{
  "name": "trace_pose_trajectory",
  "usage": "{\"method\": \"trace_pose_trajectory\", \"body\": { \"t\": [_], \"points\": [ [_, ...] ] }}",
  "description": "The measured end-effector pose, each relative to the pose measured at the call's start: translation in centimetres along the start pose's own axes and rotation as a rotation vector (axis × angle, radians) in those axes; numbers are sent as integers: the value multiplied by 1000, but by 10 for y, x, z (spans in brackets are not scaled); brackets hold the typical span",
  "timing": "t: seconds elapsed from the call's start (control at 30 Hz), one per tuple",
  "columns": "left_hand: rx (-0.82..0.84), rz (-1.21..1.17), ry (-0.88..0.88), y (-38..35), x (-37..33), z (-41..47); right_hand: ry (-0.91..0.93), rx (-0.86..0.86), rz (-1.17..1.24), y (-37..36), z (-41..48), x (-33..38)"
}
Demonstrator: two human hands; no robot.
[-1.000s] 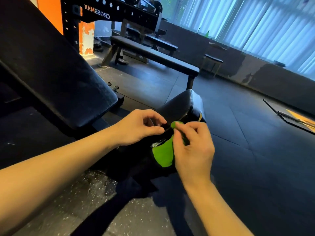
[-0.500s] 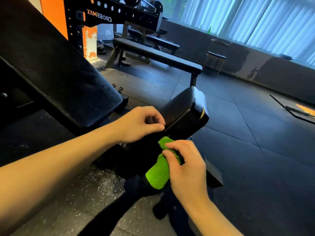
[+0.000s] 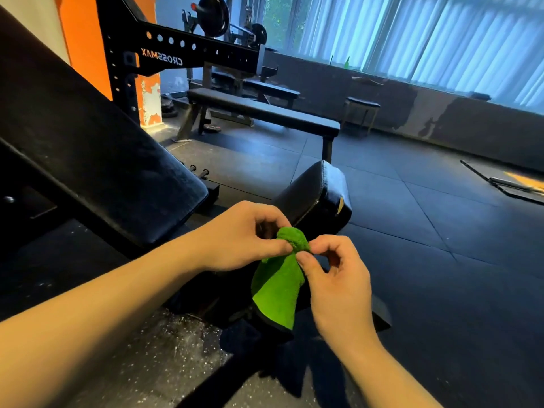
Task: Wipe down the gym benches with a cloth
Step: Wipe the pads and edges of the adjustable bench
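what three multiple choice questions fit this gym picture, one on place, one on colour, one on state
1. Where is the cloth?
A) in a bucket
B) in the person's hands, near the seat pad
C) on a shelf

2. What colour is the cloth?
A) white
B) green
C) red

3. How is the cloth held?
A) balled in one fist
B) spread flat under a palm
C) pinched at its top, hanging loose

Answers: B, the left hand and right hand both hold it; B, it is bright green; C, fingers of both hands pinch the bunched top and the rest hangs.

Green cloth (image 3: 278, 287) pinched between both hands, above bench seat (image 3: 316, 192).
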State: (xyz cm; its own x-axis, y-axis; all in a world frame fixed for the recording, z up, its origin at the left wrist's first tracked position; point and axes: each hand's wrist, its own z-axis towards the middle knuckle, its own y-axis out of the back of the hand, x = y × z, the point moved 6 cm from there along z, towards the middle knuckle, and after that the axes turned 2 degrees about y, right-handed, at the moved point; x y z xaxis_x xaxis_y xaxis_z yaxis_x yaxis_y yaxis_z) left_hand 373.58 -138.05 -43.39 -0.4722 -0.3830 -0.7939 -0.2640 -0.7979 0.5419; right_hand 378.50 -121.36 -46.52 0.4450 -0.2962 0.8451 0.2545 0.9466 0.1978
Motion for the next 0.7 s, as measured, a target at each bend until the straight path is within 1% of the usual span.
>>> {"method": "trace_pose_trajectory", "body": {
  "t": [0.1,0.17,0.27,0.37,0.43,0.5,0.53,0.6,0.67,0.7],
  "points": [
    [-92,20,59,2,2,3,66,-41,-214,6,-6,5],
    [-127,37,80,1,1,6,112,-22,-269,4,-12,11],
    [-101,35,97,-6,-3,10,92,39,-256,-5,-19,12],
    [-71,-14,115,-11,-8,12,81,1,-272,-7,-17,4],
    [-19,-27,127,-12,-10,12,83,-30,-265,-4,-14,-1],
    [21,-54,140,-12,-11,11,119,-55,-272,0,-9,0],
    [2,-74,144,-9,-10,12,154,-77,-285,3,-5,4],
    [-135,-72,154,2,-2,15,227,-133,-315,12,5,10],
    [-286,60,160,16,14,18,290,-170,-360,17,16,14],
    [-297,150,174,19,23,19,316,-178,-389,16,20,14]
  ]
}}
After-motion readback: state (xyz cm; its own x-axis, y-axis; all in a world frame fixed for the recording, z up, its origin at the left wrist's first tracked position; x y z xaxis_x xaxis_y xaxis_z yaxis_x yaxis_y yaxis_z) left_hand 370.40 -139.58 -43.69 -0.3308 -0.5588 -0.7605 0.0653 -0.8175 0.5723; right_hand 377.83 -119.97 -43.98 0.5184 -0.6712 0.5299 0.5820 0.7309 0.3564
